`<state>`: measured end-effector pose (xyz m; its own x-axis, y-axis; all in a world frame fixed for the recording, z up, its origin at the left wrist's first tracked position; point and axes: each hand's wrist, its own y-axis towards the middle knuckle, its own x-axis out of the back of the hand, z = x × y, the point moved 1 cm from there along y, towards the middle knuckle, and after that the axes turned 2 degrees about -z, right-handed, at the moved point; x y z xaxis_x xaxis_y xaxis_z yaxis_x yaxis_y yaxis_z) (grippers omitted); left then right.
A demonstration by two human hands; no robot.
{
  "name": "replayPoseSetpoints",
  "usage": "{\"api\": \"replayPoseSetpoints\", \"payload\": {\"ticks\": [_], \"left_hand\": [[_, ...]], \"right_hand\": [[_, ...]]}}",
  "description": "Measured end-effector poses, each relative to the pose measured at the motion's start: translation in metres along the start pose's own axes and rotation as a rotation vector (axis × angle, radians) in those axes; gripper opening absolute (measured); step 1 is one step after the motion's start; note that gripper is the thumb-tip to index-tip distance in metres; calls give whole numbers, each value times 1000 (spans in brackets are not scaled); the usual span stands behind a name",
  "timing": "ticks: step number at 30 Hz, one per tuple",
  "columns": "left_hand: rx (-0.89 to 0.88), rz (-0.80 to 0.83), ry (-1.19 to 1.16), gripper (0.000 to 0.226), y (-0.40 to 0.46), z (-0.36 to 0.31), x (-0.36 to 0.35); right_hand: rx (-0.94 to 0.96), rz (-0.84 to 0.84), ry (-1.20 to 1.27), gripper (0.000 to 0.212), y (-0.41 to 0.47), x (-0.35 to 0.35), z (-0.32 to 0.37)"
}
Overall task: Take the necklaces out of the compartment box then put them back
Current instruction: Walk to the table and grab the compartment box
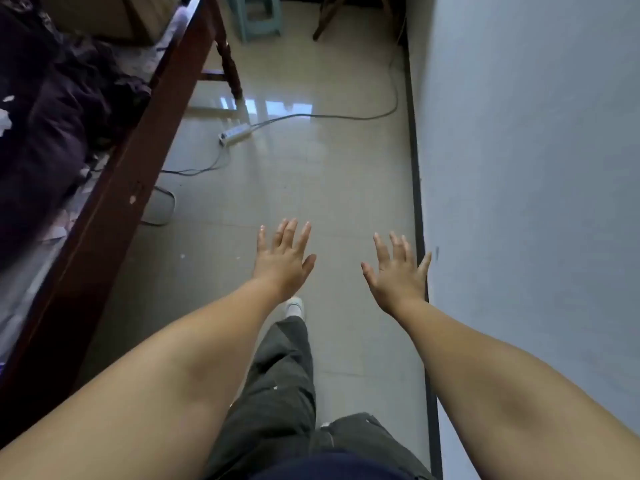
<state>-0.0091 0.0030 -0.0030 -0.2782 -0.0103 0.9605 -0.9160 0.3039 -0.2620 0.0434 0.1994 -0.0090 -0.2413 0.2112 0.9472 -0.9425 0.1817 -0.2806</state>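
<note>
Above a glossy tiled floor between bed frame and wall, the left hand and right hand stretched forward, fingers spread, holding nothing, no compartment box visible.

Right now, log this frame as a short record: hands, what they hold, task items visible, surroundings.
left hand: open, fingers spread, empty, held out over the floor
right hand: open, fingers spread, empty, near the wall
task items: no compartment box or necklaces in view
floor: tiled floor with a power strip and its cable
left side: wooden bed frame with dark bedding
person: standing, grey trousers, one light shoe forward
</note>
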Motion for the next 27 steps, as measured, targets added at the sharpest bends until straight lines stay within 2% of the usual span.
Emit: {"api": "replayPoseSetpoints", "payload": {"ticks": [4, 12, 19, 27], "left_hand": [[22, -27, -13, 60, 88, 21, 24], [-71, -14, 65, 60, 272, 47, 111], [-159, -1, 109, 60, 441, 22, 143], [-65, 4, 4, 60, 640, -26, 196]], "right_hand": [[-23, -49, 13, 59, 91, 30, 5], [-132, -83, 79, 58, 254, 97, 19], [-160, -101, 66, 58, 412, 142, -12], [-104, -68, 28, 57, 623, 215, -67]]}}
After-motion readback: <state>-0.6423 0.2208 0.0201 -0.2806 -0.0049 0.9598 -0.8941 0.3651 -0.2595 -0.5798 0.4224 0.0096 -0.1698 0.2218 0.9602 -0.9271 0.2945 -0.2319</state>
